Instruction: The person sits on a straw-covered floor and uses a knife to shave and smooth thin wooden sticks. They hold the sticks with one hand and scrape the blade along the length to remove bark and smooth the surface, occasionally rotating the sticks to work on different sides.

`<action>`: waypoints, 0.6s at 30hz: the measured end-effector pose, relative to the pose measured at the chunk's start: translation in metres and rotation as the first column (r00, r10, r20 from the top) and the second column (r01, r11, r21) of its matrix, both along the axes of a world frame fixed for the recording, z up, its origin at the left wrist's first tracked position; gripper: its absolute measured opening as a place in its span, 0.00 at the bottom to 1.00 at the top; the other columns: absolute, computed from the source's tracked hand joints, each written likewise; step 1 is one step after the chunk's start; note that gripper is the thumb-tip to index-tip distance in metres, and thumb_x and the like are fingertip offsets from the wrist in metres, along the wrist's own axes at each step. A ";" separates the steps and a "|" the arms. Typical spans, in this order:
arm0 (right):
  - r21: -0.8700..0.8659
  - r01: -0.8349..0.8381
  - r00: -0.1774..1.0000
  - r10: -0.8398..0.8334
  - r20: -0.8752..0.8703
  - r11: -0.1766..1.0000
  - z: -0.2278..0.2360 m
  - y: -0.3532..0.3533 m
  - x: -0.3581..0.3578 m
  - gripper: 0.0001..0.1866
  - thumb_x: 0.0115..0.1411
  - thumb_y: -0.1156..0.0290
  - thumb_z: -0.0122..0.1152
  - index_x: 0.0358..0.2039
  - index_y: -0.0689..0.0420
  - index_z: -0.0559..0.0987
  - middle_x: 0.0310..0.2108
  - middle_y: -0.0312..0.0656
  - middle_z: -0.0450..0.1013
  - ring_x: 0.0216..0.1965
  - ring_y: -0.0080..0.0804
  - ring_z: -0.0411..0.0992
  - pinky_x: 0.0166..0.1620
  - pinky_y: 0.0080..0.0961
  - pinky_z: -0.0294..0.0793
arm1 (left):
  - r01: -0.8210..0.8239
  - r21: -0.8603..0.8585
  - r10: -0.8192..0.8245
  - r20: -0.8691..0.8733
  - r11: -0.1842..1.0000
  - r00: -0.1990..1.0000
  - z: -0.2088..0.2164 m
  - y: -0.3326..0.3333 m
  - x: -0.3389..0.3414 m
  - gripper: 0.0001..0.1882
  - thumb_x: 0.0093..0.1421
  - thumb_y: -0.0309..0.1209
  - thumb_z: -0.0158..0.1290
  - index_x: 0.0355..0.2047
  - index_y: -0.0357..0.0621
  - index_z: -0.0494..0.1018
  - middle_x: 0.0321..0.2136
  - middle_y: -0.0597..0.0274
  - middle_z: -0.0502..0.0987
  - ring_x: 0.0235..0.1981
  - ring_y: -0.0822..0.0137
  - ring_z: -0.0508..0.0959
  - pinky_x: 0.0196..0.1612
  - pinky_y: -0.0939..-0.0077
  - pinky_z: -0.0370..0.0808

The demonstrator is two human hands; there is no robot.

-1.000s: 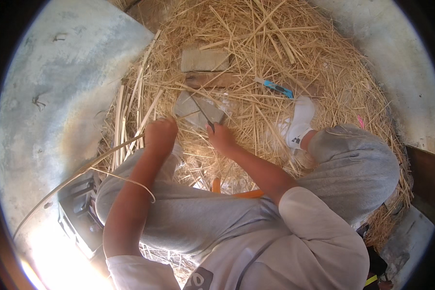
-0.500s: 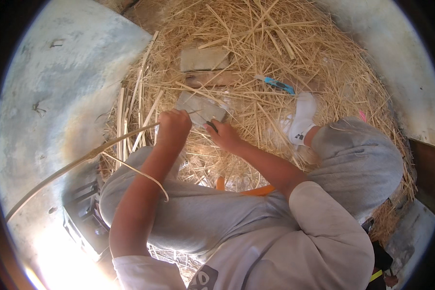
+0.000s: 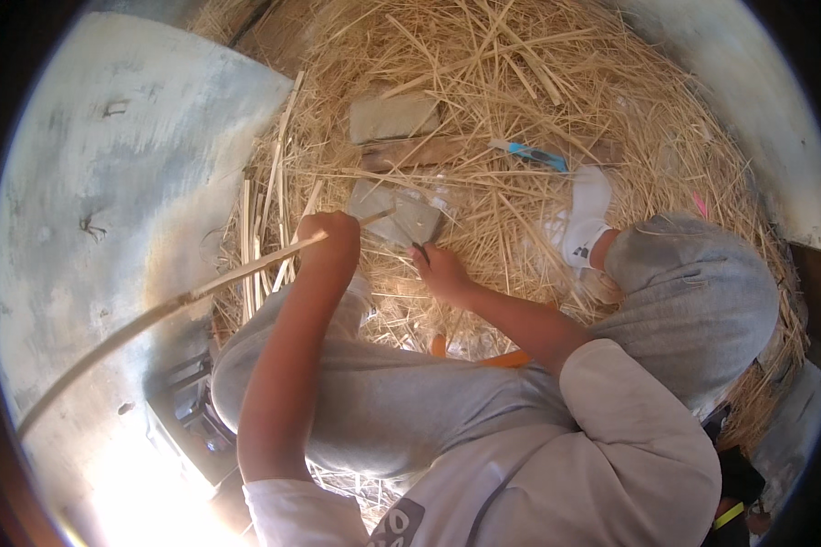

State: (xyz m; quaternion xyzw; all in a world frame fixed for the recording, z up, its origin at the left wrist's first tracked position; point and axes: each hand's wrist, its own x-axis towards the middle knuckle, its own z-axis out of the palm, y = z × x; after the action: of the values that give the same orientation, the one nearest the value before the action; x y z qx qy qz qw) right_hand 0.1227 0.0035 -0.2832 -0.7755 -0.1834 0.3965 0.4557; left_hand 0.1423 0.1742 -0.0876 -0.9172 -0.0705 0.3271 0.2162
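Observation:
My left hand (image 3: 330, 244) is closed in a fist around a long pale bamboo strip (image 3: 219, 284). The strip's short end sticks out past my knuckles over a flat grey stone (image 3: 367, 201), while its long part bends away to the lower left. My right hand (image 3: 443, 273) grips a small dark knife-like tool (image 3: 420, 252) at the stone's near edge. Most of that tool is hidden by my fingers, and its blade cannot be made out. A small gap lies between the tool and the strip's tip.
Shavings (image 3: 511, 55) cover the ground. Beyond the stone lie a wooden board (image 3: 410, 153), a second grey block (image 3: 392, 118) and a blue cutter (image 3: 536, 156). Split strips (image 3: 257, 228) lie at left. Near my legs are an orange object (image 3: 506, 359) and a dark frame (image 3: 187, 401).
The thin sliver hanging across my left forearm is out of sight. My right hand and its tool have moved slightly away from the strip's tip. The whole view has shifted a little.

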 end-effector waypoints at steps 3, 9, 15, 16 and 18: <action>0.208 -0.041 0.993 0.016 0.118 0.977 0.011 0.002 -0.006 0.25 0.72 0.50 0.44 0.36 0.64 0.72 0.20 0.55 0.72 0.24 0.55 0.74 0.31 0.49 0.71 | -0.232 -0.073 0.229 -0.041 0.970 0.973 0.001 0.002 -0.002 0.08 0.61 0.29 0.54 0.36 0.45 0.83 0.36 0.55 0.84 0.41 0.57 0.84 0.40 0.64 0.81; 0.041 0.107 0.994 -0.106 -0.013 0.993 -0.010 -0.008 -0.019 0.23 0.72 0.52 0.47 0.35 0.62 0.73 0.18 0.52 0.72 0.20 0.47 0.73 0.28 0.43 0.70 | -0.431 -0.204 0.420 -0.096 0.879 0.902 -0.018 0.014 -0.021 0.15 0.65 0.34 0.48 0.41 0.38 0.81 0.42 0.46 0.82 0.45 0.48 0.83 0.46 0.56 0.79; 0.104 0.091 0.985 -0.105 0.136 0.990 -0.012 -0.004 -0.033 0.23 0.72 0.51 0.47 0.36 0.62 0.73 0.16 0.50 0.71 0.18 0.48 0.73 0.25 0.44 0.70 | -0.495 -0.252 0.464 -0.175 0.832 0.869 -0.037 0.025 -0.021 0.20 0.67 0.38 0.46 0.40 0.33 0.79 0.38 0.41 0.82 0.42 0.48 0.83 0.45 0.54 0.78; 0.057 0.101 0.989 -0.107 0.099 0.993 -0.015 -0.004 -0.030 0.23 0.72 0.51 0.46 0.37 0.62 0.73 0.17 0.51 0.72 0.20 0.50 0.74 0.27 0.46 0.71 | -0.531 -0.275 0.493 -0.198 0.801 0.847 -0.033 0.027 -0.016 0.21 0.68 0.39 0.45 0.39 0.31 0.79 0.35 0.41 0.82 0.39 0.49 0.83 0.42 0.55 0.79; -0.037 0.105 0.994 -0.104 0.027 0.994 -0.011 -0.005 -0.020 0.24 0.72 0.50 0.45 0.40 0.62 0.73 0.19 0.53 0.73 0.25 0.55 0.76 0.31 0.51 0.74 | -0.629 -0.305 0.579 -0.246 0.715 0.778 -0.026 0.031 -0.014 0.24 0.69 0.42 0.43 0.34 0.30 0.77 0.29 0.43 0.80 0.30 0.52 0.82 0.34 0.56 0.77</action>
State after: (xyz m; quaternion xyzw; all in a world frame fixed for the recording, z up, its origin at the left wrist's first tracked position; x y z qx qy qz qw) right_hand 0.1027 -0.0018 -0.2942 -0.7975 -0.1406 0.3659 0.4586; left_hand 0.1288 0.2054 -0.1135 -0.8433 -0.2888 0.4469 -0.0755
